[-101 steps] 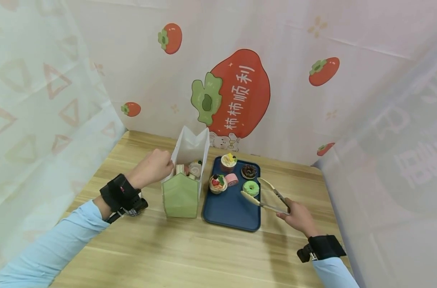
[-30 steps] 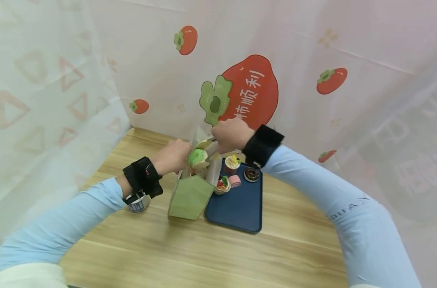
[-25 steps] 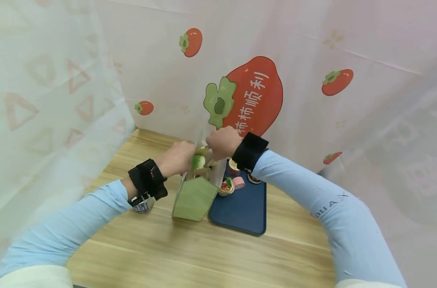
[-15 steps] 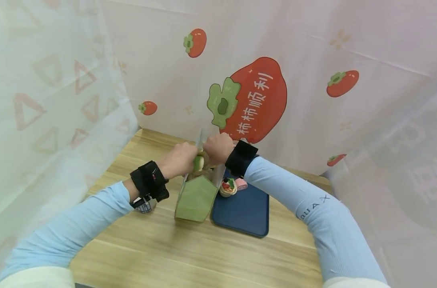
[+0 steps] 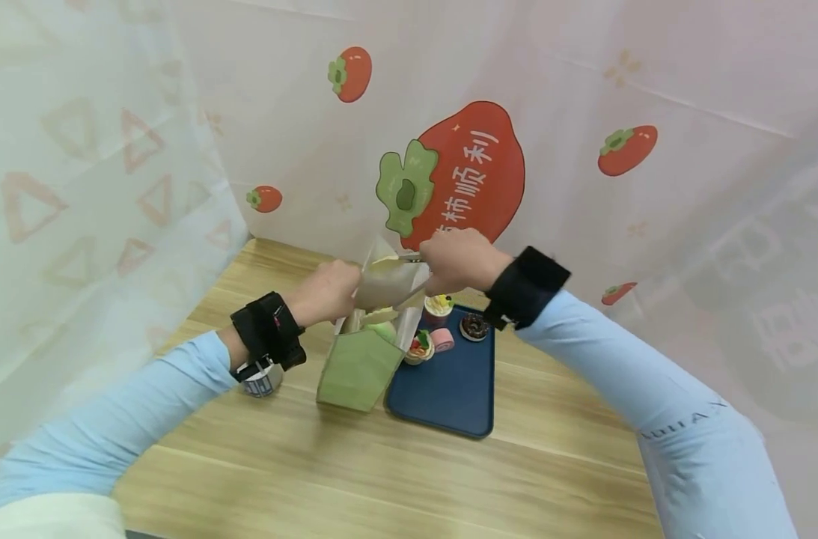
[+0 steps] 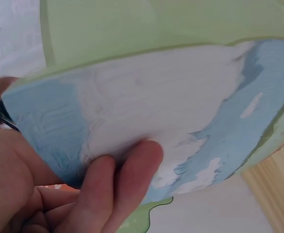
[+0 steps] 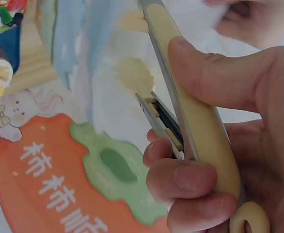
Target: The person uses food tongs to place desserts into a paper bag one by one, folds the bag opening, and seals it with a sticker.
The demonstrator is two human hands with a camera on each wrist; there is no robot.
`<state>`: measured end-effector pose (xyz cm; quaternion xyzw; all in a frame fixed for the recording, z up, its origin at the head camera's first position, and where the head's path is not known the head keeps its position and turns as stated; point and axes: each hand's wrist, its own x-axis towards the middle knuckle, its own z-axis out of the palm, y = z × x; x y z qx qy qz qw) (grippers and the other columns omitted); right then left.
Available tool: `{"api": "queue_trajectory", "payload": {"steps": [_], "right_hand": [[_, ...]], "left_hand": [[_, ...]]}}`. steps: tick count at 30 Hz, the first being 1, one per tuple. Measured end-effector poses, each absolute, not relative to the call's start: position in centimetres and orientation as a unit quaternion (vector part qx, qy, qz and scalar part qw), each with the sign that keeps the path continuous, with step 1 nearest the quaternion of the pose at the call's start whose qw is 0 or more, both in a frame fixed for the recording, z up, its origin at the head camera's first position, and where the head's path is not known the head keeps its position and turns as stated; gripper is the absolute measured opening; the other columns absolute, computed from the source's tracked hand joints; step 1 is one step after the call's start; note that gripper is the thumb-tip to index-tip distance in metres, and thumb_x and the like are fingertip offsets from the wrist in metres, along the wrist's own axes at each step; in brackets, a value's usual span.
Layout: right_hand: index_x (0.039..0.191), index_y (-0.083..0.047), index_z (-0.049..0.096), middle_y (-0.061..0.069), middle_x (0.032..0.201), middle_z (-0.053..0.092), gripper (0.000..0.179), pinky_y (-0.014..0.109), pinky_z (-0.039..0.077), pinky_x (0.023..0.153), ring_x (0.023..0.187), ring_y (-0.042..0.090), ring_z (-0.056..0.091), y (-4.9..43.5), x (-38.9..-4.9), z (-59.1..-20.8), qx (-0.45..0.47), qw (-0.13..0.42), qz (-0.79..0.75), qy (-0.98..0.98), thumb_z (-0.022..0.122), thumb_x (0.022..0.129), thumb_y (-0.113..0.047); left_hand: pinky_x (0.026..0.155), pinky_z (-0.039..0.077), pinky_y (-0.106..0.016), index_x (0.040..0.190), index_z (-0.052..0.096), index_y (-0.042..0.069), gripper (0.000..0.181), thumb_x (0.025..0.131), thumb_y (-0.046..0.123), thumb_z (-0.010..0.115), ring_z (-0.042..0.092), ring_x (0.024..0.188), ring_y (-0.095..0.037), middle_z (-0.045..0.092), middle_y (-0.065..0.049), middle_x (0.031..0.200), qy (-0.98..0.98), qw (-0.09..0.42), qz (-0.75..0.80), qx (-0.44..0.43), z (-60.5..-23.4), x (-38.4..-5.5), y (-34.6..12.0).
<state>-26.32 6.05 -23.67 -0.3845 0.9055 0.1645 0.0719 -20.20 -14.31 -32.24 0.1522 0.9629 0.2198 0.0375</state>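
Observation:
In the head view a paper bag (image 5: 360,370) with a green front stands on the table, its top unfolded. My left hand (image 5: 326,290) grips the bag's left wall near the rim; the left wrist view has its fingers (image 6: 134,170) against the blue and white painted side. Above the bag's mouth, my right hand (image 5: 461,258) holds food tongs (image 7: 200,131) with pale yellow tips spread apart and nothing seen between them. Just inside the mouth shows part of a green donut (image 5: 382,331). The bag's other contents are mostly hidden.
A blue tray (image 5: 442,400) beside the bag bears a fruit cupcake (image 5: 418,349), a pink roll (image 5: 442,339), a cream-topped cupcake (image 5: 438,308) and a chocolate donut (image 5: 474,326). Left of the bag, below the left wrist, sits a small white and blue round object (image 5: 262,382). A printed curtain hangs behind.
The green donut went from the tray into the bag, carried by the tongs. Since half a second ago the right hand has risen rightward, and the tongs have come off the donut.

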Motion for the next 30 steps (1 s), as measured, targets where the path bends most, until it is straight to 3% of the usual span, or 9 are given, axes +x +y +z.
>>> {"api": "queue_trajectory", "payload": {"steps": [7,9,12,15,18,21,25,30], "right_hand": [[0.13,-0.012,0.061,0.008,0.112,0.071,0.06,0.042,0.056,0.08,0.092,0.026,0.066,11.4,-24.8,-21.3,-0.352,0.063,0.09,0.93,0.081,0.08,-0.038],[0.133,-0.011,0.059,0.009,0.111,0.072,0.062,0.043,0.055,0.08,0.091,0.026,0.066,13.5,-24.4,-21.3,-0.349,0.046,0.059,0.934,0.081,0.08,-0.035],[0.119,-0.007,0.061,0.008,0.086,0.068,0.047,0.038,0.049,0.066,0.073,0.023,0.059,16.8,-23.6,-21.8,-0.334,0.021,0.015,0.942,0.08,0.082,-0.03],[0.104,-0.005,0.059,0.004,0.068,0.052,0.036,0.032,0.035,0.056,0.06,0.019,0.046,19.7,-23.0,-23.1,-0.322,-0.007,-0.034,0.946,0.079,0.083,-0.026],[0.093,-0.007,0.056,0.002,0.065,0.046,0.03,0.029,0.03,0.053,0.055,0.016,0.04,22.1,-22.5,-25.2,-0.312,-0.026,-0.074,0.947,0.079,0.083,-0.023],[0.084,-0.01,0.05,0.0,0.064,0.042,0.031,0.027,0.029,0.052,0.053,0.013,0.037,24.1,-22.1,-27.7,-0.299,-0.018,-0.103,0.948,0.078,0.084,-0.023],[0.087,-0.01,0.053,-0.002,0.063,0.041,0.028,0.026,0.028,0.051,0.052,0.011,0.035,25.7,-21.9,-31.1,-0.287,0.012,-0.115,0.951,0.077,0.085,-0.024],[0.097,-0.008,0.06,-0.003,0.062,0.046,0.028,0.025,0.03,0.049,0.051,0.01,0.039,25.9,-22.2,-35.0,-0.284,0.066,-0.118,0.949,0.077,0.084,-0.026]], "left_hand": [[0.048,0.05,-0.026,0.102,0.064,-0.008,0.02,0.083,-0.003,0.065,0.062,0.05,-0.016,0.068,-0.027,0.1,0.959,0.079,0.224,0.157,-31.8,-20.8,-14.7],[0.048,0.051,-0.026,0.104,0.064,-0.008,0.022,0.084,0.0,0.066,0.063,0.051,-0.017,0.068,-0.028,0.102,0.959,0.091,0.222,0.152,-31.6,-21.0,-14.6],[0.049,0.052,-0.027,0.106,0.063,-0.008,0.026,0.085,0.005,0.07,0.064,0.054,-0.017,0.068,-0.027,0.1,0.956,0.099,0.229,0.152,-31.4,-21.2,-14.5],[0.05,0.053,-0.027,0.106,0.064,-0.007,0.029,0.084,0.009,0.074,0.065,0.054,-0.017,0.069,-0.026,0.097,0.955,0.096,0.235,0.157,-31.4,-21.4,-14.4],[0.05,0.053,-0.027,0.105,0.064,-0.007,0.031,0.083,0.011,0.076,0.064,0.053,-0.017,0.069,-0.026,0.097,0.953,0.088,0.24,0.161,-31.5,-21.4,-14.7],[0.048,0.052,-0.027,0.106,0.063,-0.008,0.026,0.081,0.0,0.068,0.064,0.052,-0.017,0.069,-0.027,0.098,0.953,0.078,0.243,0.165,-31.6,-21.3,-15.1],[0.046,0.049,-0.027,0.105,0.063,-0.008,0.031,0.075,-0.012,0.054,0.062,0.051,-0.017,0.069,-0.026,0.094,0.954,0.057,0.237,0.174,-31.8,-21.2,-15.6],[0.045,0.046,-0.025,0.101,0.065,-0.007,0.028,0.075,-0.011,0.054,0.061,0.053,-0.017,0.069,-0.023,0.088,0.96,0.045,0.217,0.172,-31.8,-21.2,-15.6]]}}
